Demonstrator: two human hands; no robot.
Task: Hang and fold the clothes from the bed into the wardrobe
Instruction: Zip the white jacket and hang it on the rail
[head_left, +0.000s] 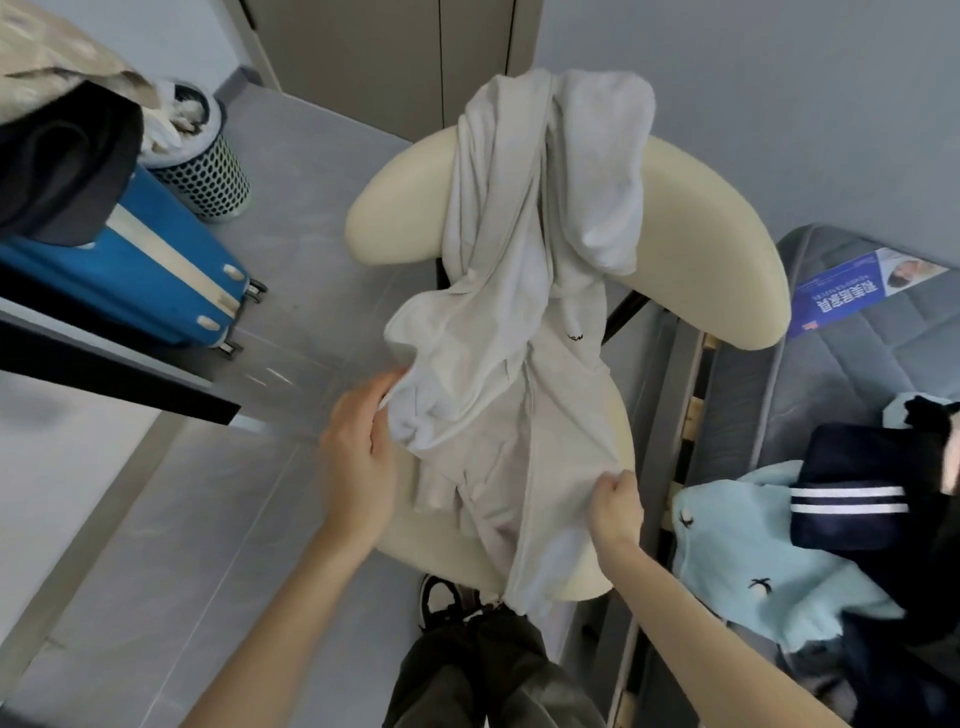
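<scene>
Tugging unevenly could drag the grey hoodie (498, 338) off the chair (701, 234) mid-frame; left hand (358, 447), right hand (615, 506) both pinch it.

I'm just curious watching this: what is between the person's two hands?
In the head view, the pale grey hoodie draped on the cream chair fills the stretch between the left hand and right hand.

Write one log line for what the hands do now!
grey garment: draped over cream chair | left hand: grips its edge | right hand: pinches its fabric
</scene>
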